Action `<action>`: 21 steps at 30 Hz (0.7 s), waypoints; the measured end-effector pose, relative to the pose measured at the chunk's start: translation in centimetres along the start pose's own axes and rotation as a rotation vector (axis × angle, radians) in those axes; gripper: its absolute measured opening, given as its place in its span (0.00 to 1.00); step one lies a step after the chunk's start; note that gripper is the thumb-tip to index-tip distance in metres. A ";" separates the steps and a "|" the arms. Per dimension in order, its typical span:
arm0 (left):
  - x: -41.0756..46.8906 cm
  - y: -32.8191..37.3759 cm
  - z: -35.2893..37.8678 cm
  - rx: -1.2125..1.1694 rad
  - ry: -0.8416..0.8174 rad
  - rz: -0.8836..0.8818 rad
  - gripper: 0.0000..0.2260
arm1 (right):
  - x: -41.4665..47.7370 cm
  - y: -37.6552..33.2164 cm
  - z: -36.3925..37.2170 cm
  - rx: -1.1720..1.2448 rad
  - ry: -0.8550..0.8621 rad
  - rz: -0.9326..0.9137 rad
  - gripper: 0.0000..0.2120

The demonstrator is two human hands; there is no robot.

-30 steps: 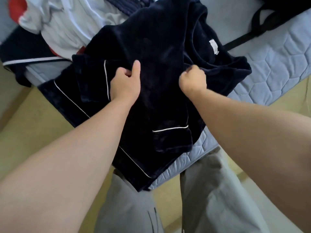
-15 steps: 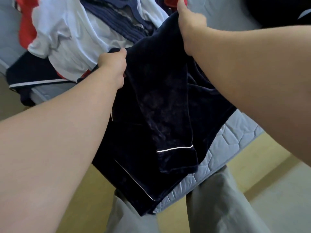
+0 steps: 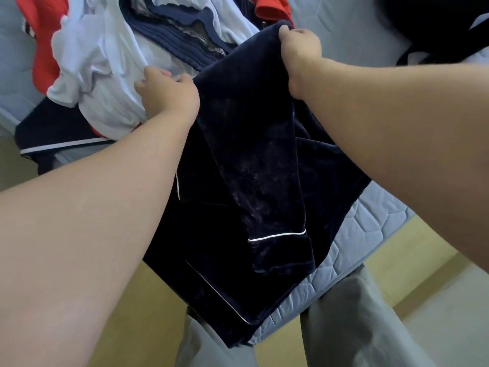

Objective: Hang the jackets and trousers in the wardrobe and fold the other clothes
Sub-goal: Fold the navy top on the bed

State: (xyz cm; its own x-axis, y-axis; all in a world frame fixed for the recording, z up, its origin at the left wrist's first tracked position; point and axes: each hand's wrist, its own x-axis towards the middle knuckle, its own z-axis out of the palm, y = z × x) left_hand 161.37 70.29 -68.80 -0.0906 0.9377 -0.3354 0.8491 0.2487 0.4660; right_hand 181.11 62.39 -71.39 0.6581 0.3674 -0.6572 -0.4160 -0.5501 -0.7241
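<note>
Both arms outstretched, left hand (image 3: 167, 98) and right hand (image 3: 300, 50) each clutch the top edge of a navy velvet garment (image 3: 251, 160), white-piped, hanging mid-frame.

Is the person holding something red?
No, both the left hand and the right hand grip the dark navy velvet garment with white piping; the red fabric lies in the pile behind.

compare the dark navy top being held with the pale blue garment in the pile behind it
The navy top is dark with white piping; the pale blue garment is light and plain. The navy top is lifted by its upper edge, gripped by the left hand and right hand; the pale blue garment lies crumpled. Both are unfolded, over the mattress.
</note>
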 end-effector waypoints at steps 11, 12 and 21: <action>-4.9 10.0 5.7 0.749 -0.176 1.281 0.21 | -11.8 14.7 -13.2 -0.639 0.324 0.090 0.14; -5.0 11.1 6.6 0.786 -0.175 1.282 0.22 | -11.4 15.2 -14.3 -0.640 0.346 0.123 0.16; -3.3 16.4 12.8 1.213 -0.363 0.985 0.23 | -4.2 15.1 -20.7 -0.173 0.479 0.570 0.35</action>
State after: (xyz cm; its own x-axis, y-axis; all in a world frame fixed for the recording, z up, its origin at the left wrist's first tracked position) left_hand 182.30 68.16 -70.53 0.6879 0.4597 -0.5617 0.4063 -0.8852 -0.2268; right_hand 185.04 37.07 -75.21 0.5876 -0.3528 -0.7282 -0.6949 -0.6810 -0.2309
